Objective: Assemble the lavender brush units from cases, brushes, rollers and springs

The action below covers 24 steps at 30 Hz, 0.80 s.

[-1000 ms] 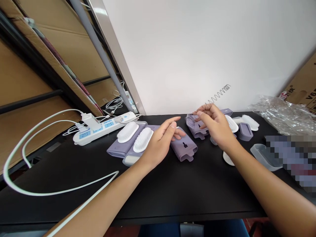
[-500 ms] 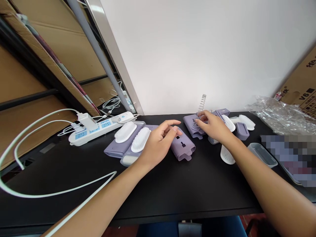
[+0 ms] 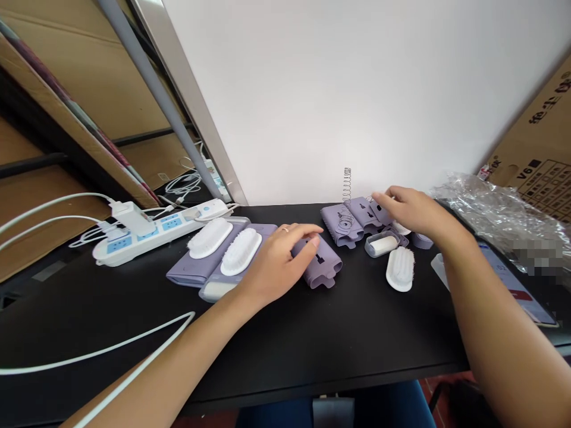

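Note:
My left hand (image 3: pixel 283 258) hovers over or rests at the left edge of a purple plastic sleeve (image 3: pixel 325 270) with dark cut-outs; its fingers are loosely bent, thumb and forefinger apart. Farther right, my right hand (image 3: pixel 413 208) reaches over purple pieces (image 3: pixel 364 214) at the back, fingers stretched and partly hiding them. Whether it touches one, I cannot tell. A thin wire spring (image 3: pixel 347 187) stands upright on another purple sleeve (image 3: pixel 334 221). Below the right hand lie a white brush head (image 3: pixel 400 270) and a clear case holding a white roll (image 3: pixel 382 245).
Left of my left hand, two white brush heads (image 3: pixel 241 252) lie on purple pieces. Behind them sits a white power strip (image 3: pixel 169 229) with plugs and cables. At right are a phone-like screen (image 3: pixel 513 291), crumpled clear plastic (image 3: pixel 499 214) and a cardboard box (image 3: pixel 539 148).
My right hand has moved right, away from the sleeve with the spring, to the purple pieces behind. My left hand stays by its sleeve. The view has shifted slightly right.

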Each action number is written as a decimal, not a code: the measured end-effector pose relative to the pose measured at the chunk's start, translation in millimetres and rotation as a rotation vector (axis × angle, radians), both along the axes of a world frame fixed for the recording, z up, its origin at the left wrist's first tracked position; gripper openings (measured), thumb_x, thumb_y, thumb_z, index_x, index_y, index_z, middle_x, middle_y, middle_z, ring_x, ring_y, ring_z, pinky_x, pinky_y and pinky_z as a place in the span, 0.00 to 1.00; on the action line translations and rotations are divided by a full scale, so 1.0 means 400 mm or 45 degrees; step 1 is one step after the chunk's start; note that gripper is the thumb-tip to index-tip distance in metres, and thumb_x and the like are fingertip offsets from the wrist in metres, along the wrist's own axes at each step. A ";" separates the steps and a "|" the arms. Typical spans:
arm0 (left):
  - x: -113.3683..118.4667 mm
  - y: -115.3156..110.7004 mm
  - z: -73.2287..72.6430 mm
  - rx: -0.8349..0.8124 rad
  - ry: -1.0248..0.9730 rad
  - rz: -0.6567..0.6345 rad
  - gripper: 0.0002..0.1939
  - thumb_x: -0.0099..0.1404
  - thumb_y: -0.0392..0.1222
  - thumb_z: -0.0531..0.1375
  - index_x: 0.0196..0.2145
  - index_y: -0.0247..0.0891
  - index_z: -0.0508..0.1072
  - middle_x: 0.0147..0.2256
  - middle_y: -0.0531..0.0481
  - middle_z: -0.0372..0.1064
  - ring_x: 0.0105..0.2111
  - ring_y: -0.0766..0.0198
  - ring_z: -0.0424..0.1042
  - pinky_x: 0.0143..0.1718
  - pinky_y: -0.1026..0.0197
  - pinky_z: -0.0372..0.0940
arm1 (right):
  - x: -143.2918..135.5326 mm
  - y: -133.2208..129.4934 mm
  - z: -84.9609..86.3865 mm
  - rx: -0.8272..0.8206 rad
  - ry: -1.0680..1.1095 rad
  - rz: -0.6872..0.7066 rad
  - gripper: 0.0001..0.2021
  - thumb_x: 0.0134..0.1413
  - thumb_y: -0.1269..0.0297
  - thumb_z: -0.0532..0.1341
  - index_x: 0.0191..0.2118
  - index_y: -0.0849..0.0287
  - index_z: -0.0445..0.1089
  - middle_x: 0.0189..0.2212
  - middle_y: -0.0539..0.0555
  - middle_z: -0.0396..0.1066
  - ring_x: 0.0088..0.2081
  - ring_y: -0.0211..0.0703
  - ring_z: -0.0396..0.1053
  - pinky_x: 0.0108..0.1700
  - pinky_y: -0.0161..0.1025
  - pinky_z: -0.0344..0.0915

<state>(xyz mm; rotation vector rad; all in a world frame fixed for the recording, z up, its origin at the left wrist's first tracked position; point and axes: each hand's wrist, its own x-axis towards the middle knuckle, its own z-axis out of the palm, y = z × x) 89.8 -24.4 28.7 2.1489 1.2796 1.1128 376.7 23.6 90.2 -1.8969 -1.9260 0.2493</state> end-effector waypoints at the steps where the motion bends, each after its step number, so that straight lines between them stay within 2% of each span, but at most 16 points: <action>1: 0.001 0.003 -0.004 0.055 0.105 -0.045 0.14 0.76 0.48 0.56 0.49 0.45 0.81 0.48 0.47 0.81 0.51 0.50 0.75 0.56 0.47 0.65 | 0.015 -0.008 0.008 -0.129 -0.057 0.000 0.21 0.66 0.41 0.56 0.32 0.52 0.72 0.33 0.58 0.80 0.34 0.55 0.76 0.36 0.48 0.67; 4: 0.002 0.010 -0.016 0.099 0.325 -0.152 0.16 0.77 0.47 0.54 0.48 0.47 0.82 0.52 0.47 0.80 0.55 0.48 0.73 0.60 0.43 0.63 | 0.043 -0.032 0.013 -0.573 -0.023 0.047 0.15 0.63 0.50 0.60 0.30 0.52 0.71 0.26 0.56 0.78 0.24 0.50 0.74 0.28 0.46 0.68; 6: 0.001 0.012 -0.021 0.080 0.398 -0.171 0.17 0.77 0.47 0.54 0.50 0.47 0.82 0.55 0.46 0.78 0.57 0.47 0.72 0.61 0.42 0.63 | 0.047 -0.044 0.003 -0.709 0.026 0.049 0.13 0.63 0.53 0.60 0.28 0.52 0.70 0.23 0.56 0.78 0.20 0.49 0.74 0.24 0.46 0.70; 9: 0.001 0.011 -0.022 0.078 0.412 -0.186 0.17 0.77 0.48 0.54 0.52 0.47 0.82 0.56 0.46 0.78 0.59 0.46 0.71 0.62 0.42 0.63 | 0.034 -0.059 -0.012 -0.689 0.048 0.173 0.14 0.62 0.53 0.62 0.27 0.52 0.70 0.22 0.56 0.79 0.18 0.48 0.74 0.20 0.44 0.71; 12: 0.003 0.010 -0.021 0.038 0.260 -0.176 0.17 0.77 0.48 0.54 0.51 0.46 0.82 0.53 0.47 0.80 0.57 0.49 0.73 0.61 0.46 0.65 | 0.005 -0.079 -0.011 -0.697 0.130 0.401 0.14 0.63 0.53 0.62 0.28 0.52 0.73 0.24 0.55 0.80 0.22 0.47 0.77 0.23 0.42 0.74; 15: 0.004 0.015 -0.021 -0.060 0.009 -0.030 0.16 0.77 0.47 0.54 0.51 0.46 0.80 0.50 0.47 0.81 0.53 0.52 0.76 0.59 0.49 0.66 | -0.024 -0.102 0.002 -0.747 0.252 0.656 0.11 0.65 0.55 0.61 0.32 0.51 0.76 0.30 0.53 0.82 0.32 0.47 0.80 0.29 0.39 0.77; 17: 0.003 0.022 -0.021 -0.103 -0.111 0.100 0.15 0.77 0.48 0.55 0.51 0.45 0.80 0.51 0.47 0.80 0.53 0.52 0.76 0.59 0.49 0.65 | -0.035 -0.110 0.010 -0.686 0.267 0.774 0.09 0.65 0.56 0.61 0.35 0.50 0.77 0.31 0.51 0.80 0.33 0.44 0.79 0.29 0.37 0.74; 21: -0.001 0.035 -0.024 -0.204 -0.270 0.258 0.17 0.76 0.50 0.56 0.54 0.44 0.78 0.58 0.45 0.74 0.59 0.51 0.71 0.63 0.48 0.62 | -0.041 -0.109 0.001 -0.469 0.099 0.783 0.06 0.61 0.55 0.66 0.39 0.48 0.79 0.31 0.48 0.79 0.28 0.41 0.74 0.25 0.35 0.67; 24: -0.001 0.039 -0.028 -0.341 -0.430 0.315 0.18 0.76 0.53 0.56 0.56 0.46 0.76 0.60 0.45 0.72 0.62 0.51 0.69 0.65 0.48 0.60 | -0.054 -0.112 -0.025 -0.449 0.009 0.753 0.12 0.57 0.48 0.70 0.44 0.46 0.79 0.34 0.49 0.80 0.30 0.44 0.76 0.27 0.37 0.68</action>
